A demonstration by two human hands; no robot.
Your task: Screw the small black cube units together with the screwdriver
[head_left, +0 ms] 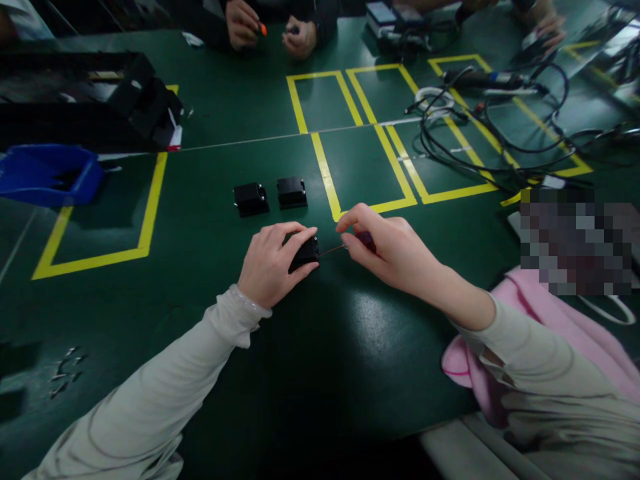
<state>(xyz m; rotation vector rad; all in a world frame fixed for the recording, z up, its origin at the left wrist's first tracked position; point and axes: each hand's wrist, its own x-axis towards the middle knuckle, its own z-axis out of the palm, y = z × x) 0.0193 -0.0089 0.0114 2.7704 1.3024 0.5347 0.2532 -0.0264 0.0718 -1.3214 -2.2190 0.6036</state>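
Observation:
My left hand is closed around a small black block resting on the green table. My right hand pinches a small screwdriver with a dark handle; its thin shaft points left and its tip touches the block's right side. Two more black blocks sit side by side on the table just beyond my left hand.
Yellow tape rectangles mark the table. A tangle of black cables lies at the back right, a blue bin and black items at the left. Another person's hands work at the far edge. Pink cloth lies right; small screws lie near left.

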